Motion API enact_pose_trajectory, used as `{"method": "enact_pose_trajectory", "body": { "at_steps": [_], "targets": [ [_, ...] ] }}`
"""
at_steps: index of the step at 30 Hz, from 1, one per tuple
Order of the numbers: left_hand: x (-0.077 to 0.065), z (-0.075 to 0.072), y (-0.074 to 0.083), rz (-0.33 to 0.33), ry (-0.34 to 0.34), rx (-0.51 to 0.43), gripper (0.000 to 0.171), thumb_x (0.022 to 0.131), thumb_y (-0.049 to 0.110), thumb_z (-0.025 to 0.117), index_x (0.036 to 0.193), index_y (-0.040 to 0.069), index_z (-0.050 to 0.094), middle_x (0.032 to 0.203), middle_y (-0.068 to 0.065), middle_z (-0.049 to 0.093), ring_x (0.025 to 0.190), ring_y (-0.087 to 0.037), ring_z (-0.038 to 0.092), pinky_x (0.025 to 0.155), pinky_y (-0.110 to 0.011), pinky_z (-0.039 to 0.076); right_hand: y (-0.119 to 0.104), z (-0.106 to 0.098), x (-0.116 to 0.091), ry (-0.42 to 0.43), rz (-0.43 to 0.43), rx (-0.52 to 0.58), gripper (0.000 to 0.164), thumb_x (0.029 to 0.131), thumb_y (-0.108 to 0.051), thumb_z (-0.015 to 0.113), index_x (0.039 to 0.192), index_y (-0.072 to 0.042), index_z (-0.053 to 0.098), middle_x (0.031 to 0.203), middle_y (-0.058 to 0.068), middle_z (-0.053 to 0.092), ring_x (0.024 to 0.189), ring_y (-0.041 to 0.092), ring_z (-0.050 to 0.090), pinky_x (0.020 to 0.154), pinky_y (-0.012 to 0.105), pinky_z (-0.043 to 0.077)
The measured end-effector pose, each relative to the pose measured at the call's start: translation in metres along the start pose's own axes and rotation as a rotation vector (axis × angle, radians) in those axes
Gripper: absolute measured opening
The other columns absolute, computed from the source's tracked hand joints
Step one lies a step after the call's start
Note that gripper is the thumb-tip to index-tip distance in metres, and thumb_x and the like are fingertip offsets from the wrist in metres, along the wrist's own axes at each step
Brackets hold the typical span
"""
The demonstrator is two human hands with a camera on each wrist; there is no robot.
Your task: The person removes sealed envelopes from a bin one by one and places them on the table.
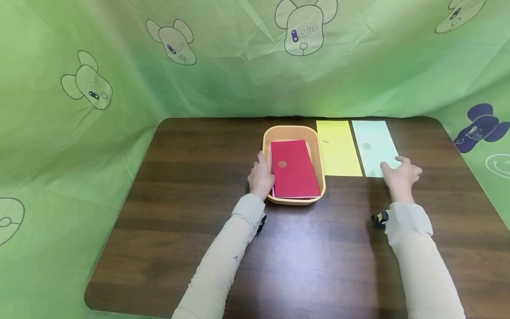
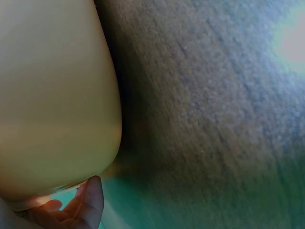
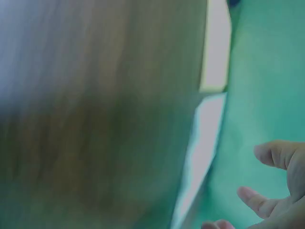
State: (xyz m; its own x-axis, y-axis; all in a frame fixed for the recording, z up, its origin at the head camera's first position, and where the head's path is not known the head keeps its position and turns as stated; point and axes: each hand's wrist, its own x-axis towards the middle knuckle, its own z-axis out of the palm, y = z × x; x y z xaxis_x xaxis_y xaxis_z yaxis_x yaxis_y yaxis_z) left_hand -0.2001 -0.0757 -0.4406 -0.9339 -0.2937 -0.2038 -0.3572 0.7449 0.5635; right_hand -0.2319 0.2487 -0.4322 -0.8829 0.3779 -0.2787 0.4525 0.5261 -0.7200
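Note:
An orange plastic bin (image 1: 295,201) stands near the middle of the table. Inside it lies a red paper envelope or folder (image 1: 296,177) with a gold emblem, and pale edges of other paper show beneath. My left hand (image 1: 260,178) grips the bin's left rim; in the left wrist view its curled fingers (image 2: 90,202) are at the edge of the bin wall (image 2: 57,95). My right hand (image 1: 400,175), thumb and fingers spread, is over the near right corner of a light blue paper (image 1: 376,146) with a round emblem. In the right wrist view nothing is between its fingers.
A yellow paper (image 1: 340,150) lies between the bin and the light blue paper, close to the bin's right side. The dark wooden table (image 1: 191,177) has rounded corners. Green printed cloth (image 1: 239,84) hangs behind and beside it.

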Motion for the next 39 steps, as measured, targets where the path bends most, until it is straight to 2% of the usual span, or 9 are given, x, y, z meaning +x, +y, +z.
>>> {"method": "enact_pose_trajectory", "body": {
  "at_steps": [3, 7, 9, 12, 19, 24, 29, 35, 39],
  "targets": [
    [-0.001, -0.001, 0.0, 0.005, 0.005, 0.001, 0.075, 0.084, 0.011, 0.066, 0.145, 0.013, 0.023, 0.124, -0.018, 0.055, 0.11, -0.034, 0.06, 0.089, -0.05, 0.049, -0.021, 0.014, -0.017, 0.031, -0.174, -0.022, 0.054, 0.094, -0.023, 0.044, 0.14, 0.004, 0.04, 0.142, 0.037, 0.026, 0.133, 0.047, 0.025, 0.108, 0.054, 0.028],
    [-0.001, -0.002, 0.001, 0.012, 0.011, -0.003, 0.074, 0.085, 0.011, 0.066, 0.145, 0.012, 0.024, 0.124, -0.019, 0.055, 0.109, -0.034, 0.06, 0.09, -0.05, 0.049, -0.046, 0.037, -0.048, 0.028, -0.452, -0.056, 0.037, 0.095, -0.015, 0.046, 0.122, 0.007, 0.058, 0.11, 0.032, 0.055, 0.099, 0.038, 0.05, 0.079, 0.041, 0.041],
    [-0.001, -0.001, 0.001, 0.013, 0.011, -0.004, 0.074, 0.085, 0.011, 0.066, 0.145, 0.012, 0.024, 0.124, -0.019, 0.055, 0.109, -0.034, 0.06, 0.09, -0.05, 0.049, -0.054, 0.05, -0.064, -0.003, -0.555, -0.096, 0.032, 0.094, -0.013, 0.048, 0.114, 0.006, 0.064, 0.092, 0.024, 0.056, 0.08, 0.03, 0.049, 0.067, 0.033, 0.037],
    [0.0, 0.0, 0.0, 0.01, 0.008, -0.006, 0.075, 0.084, 0.011, 0.067, 0.145, 0.012, 0.024, 0.123, -0.018, 0.055, 0.109, -0.033, 0.06, 0.09, -0.05, 0.049, -0.061, 0.067, -0.087, -0.081, -0.642, -0.164, 0.03, 0.094, -0.016, 0.051, 0.109, 0.004, 0.068, 0.081, 0.017, 0.053, 0.071, 0.025, 0.045, 0.062, 0.03, 0.034],
    [0.0, 0.003, -0.004, 0.011, 0.003, -0.003, 0.075, 0.084, 0.012, 0.067, 0.145, 0.012, 0.024, 0.123, -0.018, 0.055, 0.109, -0.034, 0.06, 0.089, -0.05, 0.049, -0.065, 0.093, -0.116, -0.106, -0.649, -0.406, 0.037, 0.095, -0.032, 0.052, 0.112, -0.003, 0.068, 0.09, 0.018, 0.071, 0.073, 0.033, 0.064, 0.054, 0.039, 0.046],
    [0.0, 0.004, -0.005, 0.02, 0.005, -0.015, 0.075, 0.084, 0.011, 0.067, 0.145, 0.012, 0.024, 0.123, -0.019, 0.055, 0.109, -0.034, 0.06, 0.089, -0.05, 0.049, -0.064, 0.101, -0.118, -0.049, -0.594, -0.54, 0.046, 0.092, -0.045, 0.057, 0.079, -0.001, 0.06, 0.062, 0.015, 0.06, 0.055, 0.031, 0.059, 0.044, 0.034, 0.039],
    [0.0, 0.003, -0.003, 0.026, 0.01, -0.011, 0.075, 0.084, 0.012, 0.066, 0.145, 0.012, 0.023, 0.122, -0.018, 0.055, 0.108, -0.034, 0.06, 0.089, -0.05, 0.049, -0.065, 0.106, -0.116, -0.039, -0.557, -0.586, 0.054, 0.089, -0.051, 0.059, 0.059, -0.007, 0.046, 0.049, 0.008, 0.047, 0.045, 0.025, 0.05, 0.041, 0.03, 0.033],
    [-0.002, 0.004, -0.003, 0.019, 0.014, -0.025, 0.074, 0.084, 0.012, 0.067, 0.145, 0.013, 0.024, 0.122, -0.018, 0.055, 0.109, -0.034, 0.06, 0.09, -0.05, 0.049, -0.067, 0.108, -0.113, -0.059, -0.536, -0.623, 0.059, 0.086, -0.055, 0.059, 0.054, -0.009, 0.045, 0.047, 0.006, 0.045, 0.044, 0.023, 0.048, 0.041, 0.03, 0.033],
    [-0.002, 0.005, -0.004, 0.02, 0.016, -0.037, 0.075, 0.083, 0.012, 0.068, 0.145, 0.013, 0.024, 0.122, -0.018, 0.055, 0.109, -0.033, 0.06, 0.09, -0.049, 0.049, -0.068, 0.107, -0.112, -0.096, -0.508, -0.628, 0.055, 0.085, -0.054, 0.061, 0.06, -0.007, 0.047, 0.05, 0.008, 0.048, 0.047, 0.024, 0.052, 0.043, 0.031, 0.034]
  ]
}}
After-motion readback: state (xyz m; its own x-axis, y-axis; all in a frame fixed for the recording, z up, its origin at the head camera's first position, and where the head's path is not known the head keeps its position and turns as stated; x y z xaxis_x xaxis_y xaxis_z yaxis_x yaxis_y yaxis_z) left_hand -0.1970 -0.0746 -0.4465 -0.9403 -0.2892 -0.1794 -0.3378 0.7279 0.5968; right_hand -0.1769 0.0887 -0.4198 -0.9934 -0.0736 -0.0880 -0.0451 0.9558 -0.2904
